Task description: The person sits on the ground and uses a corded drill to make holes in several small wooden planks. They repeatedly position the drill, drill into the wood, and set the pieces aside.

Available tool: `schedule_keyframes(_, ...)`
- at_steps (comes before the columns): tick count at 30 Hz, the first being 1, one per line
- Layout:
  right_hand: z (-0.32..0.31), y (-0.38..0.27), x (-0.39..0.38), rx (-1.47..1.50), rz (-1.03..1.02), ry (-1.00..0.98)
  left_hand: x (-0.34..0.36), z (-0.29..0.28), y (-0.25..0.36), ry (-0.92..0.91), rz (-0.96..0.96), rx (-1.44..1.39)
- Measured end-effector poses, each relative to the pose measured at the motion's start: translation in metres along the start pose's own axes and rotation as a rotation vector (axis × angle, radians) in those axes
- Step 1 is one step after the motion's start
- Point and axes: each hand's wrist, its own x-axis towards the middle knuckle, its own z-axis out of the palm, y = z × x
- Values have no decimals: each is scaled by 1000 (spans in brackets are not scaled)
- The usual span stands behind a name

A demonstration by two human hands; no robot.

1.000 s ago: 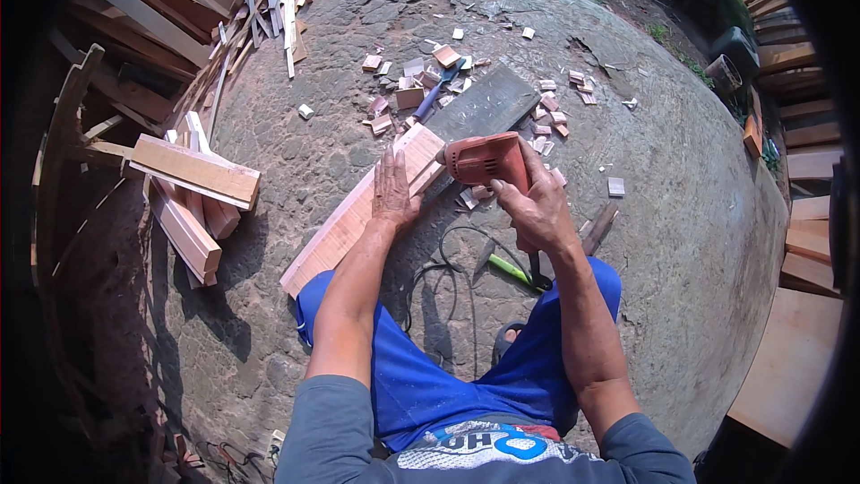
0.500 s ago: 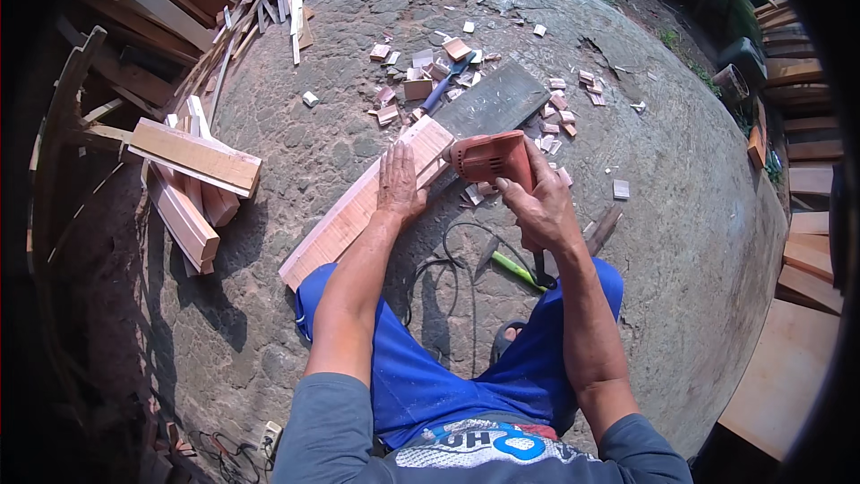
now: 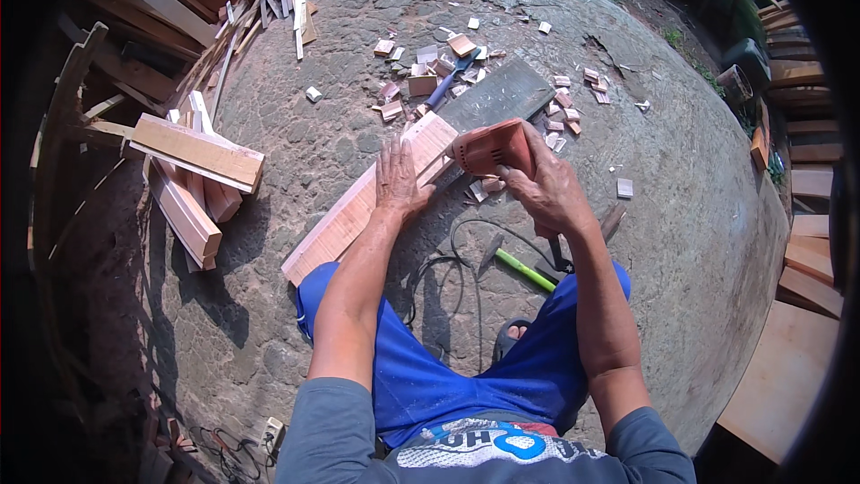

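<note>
My right hand [image 3: 548,193] is wrapped round the handle of a reddish-orange power drill [image 3: 491,149]. The drill's nose points left at the end of a pale pinkish wooden beam [image 3: 345,206]; whether its bit is in the wood I cannot make out. That beam slants from beside my left knee up to a dark flat board [image 3: 502,94] under its far end. On the beam's top lies my left hand [image 3: 397,179], fingers stretched out and pressing flat. From the drill's handle a dark cord [image 3: 479,305] loops down to the ground.
A green-handled hammer [image 3: 524,269] lies between my knees. Beyond the beam are a blue-handled chisel [image 3: 441,90] and scattered wood offcuts [image 3: 421,85]. Stacked beams [image 3: 197,154] stand at left, planks [image 3: 811,255] line the right side. A power socket [image 3: 271,435] sits at lower left.
My right hand and the drill have tilted, the handle's lower end swinging slightly right and up. The left hand stays flat on the beam. The whole view has shifted a little.
</note>
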Motion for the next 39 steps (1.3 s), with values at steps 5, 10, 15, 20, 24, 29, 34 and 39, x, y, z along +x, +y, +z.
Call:
schedule_keyframes(5, -29, -36, 41, -165, -6, -164, -5, -40, 19, -192, -257, 65)
schedule_keyframes(10, -22, -65, 66, -220, -128, -306, -7, -37, 9, -198, -226, 78)
schedule_keyframes(15, -17, -71, 69, -219, -138, -279, -8, -31, 10, -124, -205, 107)
schedule_keyframes(20, -15, -80, 59, -202, -100, -281, -6, -32, 5, -121, -195, 93)
schedule_keyframes(24, -10, -89, 57, -262, -44, -292, -6, -32, 6, -89, -182, 69)
schedule_keyframes(29, -12, -89, 64, -298, -29, -301, -6, -30, 2, -92, -181, 21)
schedule_keyframes(34, -9, -92, 66, -334, -27, -296, -5, -27, 4, -77, -177, -7)
schedule_keyframes(39, -8, -99, 63, -332, 70, -325, -7, -28, 2, -93, -173, -40)
